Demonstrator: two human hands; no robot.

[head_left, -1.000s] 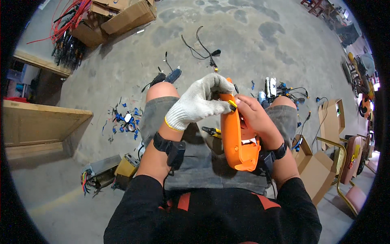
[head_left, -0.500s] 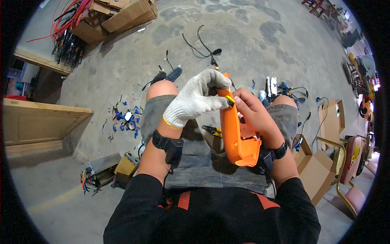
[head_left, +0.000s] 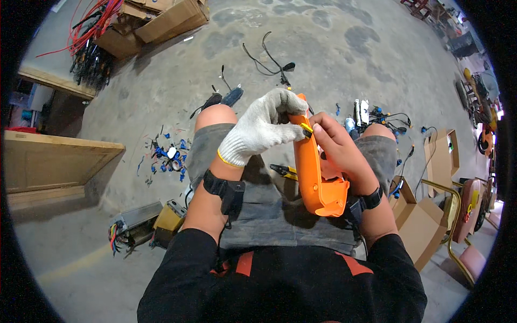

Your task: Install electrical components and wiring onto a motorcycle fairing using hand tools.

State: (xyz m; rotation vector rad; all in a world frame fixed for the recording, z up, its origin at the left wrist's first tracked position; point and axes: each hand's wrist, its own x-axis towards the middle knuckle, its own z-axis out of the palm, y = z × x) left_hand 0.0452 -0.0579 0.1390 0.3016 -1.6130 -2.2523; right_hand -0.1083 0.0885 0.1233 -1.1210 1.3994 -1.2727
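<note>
An orange plastic shell (head_left: 309, 177), long and curved with a hollow inner side, is held upright over my lap. My left hand (head_left: 264, 126), in a white knitted glove, is closed around its upper end, fingers over the far edge and thumb on the near side. A small yellow-and-black piece (head_left: 306, 130) shows on the shell by that thumb's tip. My bare right hand (head_left: 336, 148) is closed on the shell's right side, thumb and fingertips beside the small piece. Below, a yellow-and-black tool (head_left: 284, 171) lies between my thighs, partly hidden by the shell.
Small blue parts (head_left: 169, 153) are scattered on the concrete floor at left, near a metal box with wires (head_left: 134, 223). Black cables (head_left: 272, 62) lie ahead. An opened cardboard box (head_left: 423, 229) and a chair (head_left: 466, 210) stand at right; a wooden cabinet (head_left: 59, 161) is at left.
The shell's lower end has shifted slightly up and to the right. Both hands keep nearly the same hold, and the small yellow-and-black piece is still by the left thumb.
</note>
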